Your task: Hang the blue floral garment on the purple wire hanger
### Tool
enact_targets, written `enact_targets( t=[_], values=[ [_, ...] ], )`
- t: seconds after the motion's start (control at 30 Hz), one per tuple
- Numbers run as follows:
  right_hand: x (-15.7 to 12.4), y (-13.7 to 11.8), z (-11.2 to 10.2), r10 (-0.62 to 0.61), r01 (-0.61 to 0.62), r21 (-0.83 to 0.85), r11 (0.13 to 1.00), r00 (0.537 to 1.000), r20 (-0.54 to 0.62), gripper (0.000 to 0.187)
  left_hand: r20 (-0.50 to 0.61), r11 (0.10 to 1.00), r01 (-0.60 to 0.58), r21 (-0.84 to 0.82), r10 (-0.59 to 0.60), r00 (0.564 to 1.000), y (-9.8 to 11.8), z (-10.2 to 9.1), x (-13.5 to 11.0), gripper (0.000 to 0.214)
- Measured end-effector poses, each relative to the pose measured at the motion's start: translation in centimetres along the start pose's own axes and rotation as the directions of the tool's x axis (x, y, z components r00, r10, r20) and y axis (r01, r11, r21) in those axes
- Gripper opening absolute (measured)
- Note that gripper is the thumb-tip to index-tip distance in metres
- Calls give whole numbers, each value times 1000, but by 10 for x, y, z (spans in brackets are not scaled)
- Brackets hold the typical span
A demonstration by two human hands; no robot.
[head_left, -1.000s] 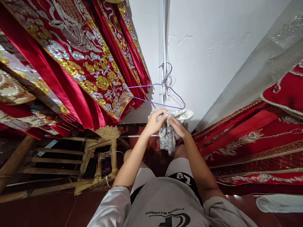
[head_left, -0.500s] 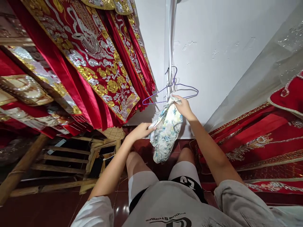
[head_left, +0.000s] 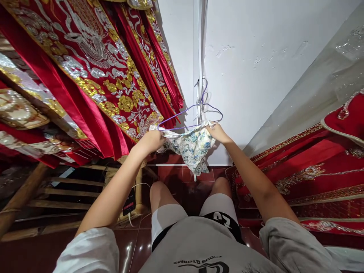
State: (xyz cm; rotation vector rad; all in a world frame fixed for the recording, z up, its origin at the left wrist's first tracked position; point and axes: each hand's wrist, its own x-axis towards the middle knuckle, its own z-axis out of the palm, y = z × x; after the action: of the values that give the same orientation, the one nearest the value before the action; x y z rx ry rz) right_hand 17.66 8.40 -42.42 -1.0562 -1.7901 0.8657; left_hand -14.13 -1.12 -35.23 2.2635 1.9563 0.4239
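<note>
A white garment with a blue, green and yellow print point(head_left: 192, 146) is stretched between my two hands. My left hand point(head_left: 152, 142) grips its left upper edge, close to the left end of the purple wire hanger point(head_left: 182, 112). The right upper edge is pinched in my right hand point(head_left: 216, 132), just below the hanger's right end. The hanger hangs by its hook on a white upright strip point(head_left: 200, 57) on the wall. Its lower bar runs along the garment's top edge; whether the cloth is over the left end cannot be made out clearly.
Red robes with gold and silver embroidery point(head_left: 113, 68) hang at the left. More red embroidered cloth point(head_left: 307, 178) stands at the right beside clear plastic covering point(head_left: 309, 76). At lower left are a bamboo chair point(head_left: 71, 193) and a phone with a white cable point(head_left: 129, 204).
My left hand has moved left and up, spreading the garment wide beneath the hanger. The bunched cloth has opened out. My right hand has shifted slightly lower.
</note>
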Motion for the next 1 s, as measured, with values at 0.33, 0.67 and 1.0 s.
enact_targets(
  t=[0.33,0.67,1.0],
  values=[
    [-2,1,4,68,-70,-44,997,996,-54,21,-204,979,-176,101,194,960,22,-24,-12,11],
    [-58,1,-18,2,-40,-110,993,946,-323,36,-199,864,-454,-220,416,887,32,-13,51,33],
    [-54,-22,-129,176,-178,-3,984,972,-156,31,-318,904,-399,-156,336,886,22,-6,58,26]
  ],
)
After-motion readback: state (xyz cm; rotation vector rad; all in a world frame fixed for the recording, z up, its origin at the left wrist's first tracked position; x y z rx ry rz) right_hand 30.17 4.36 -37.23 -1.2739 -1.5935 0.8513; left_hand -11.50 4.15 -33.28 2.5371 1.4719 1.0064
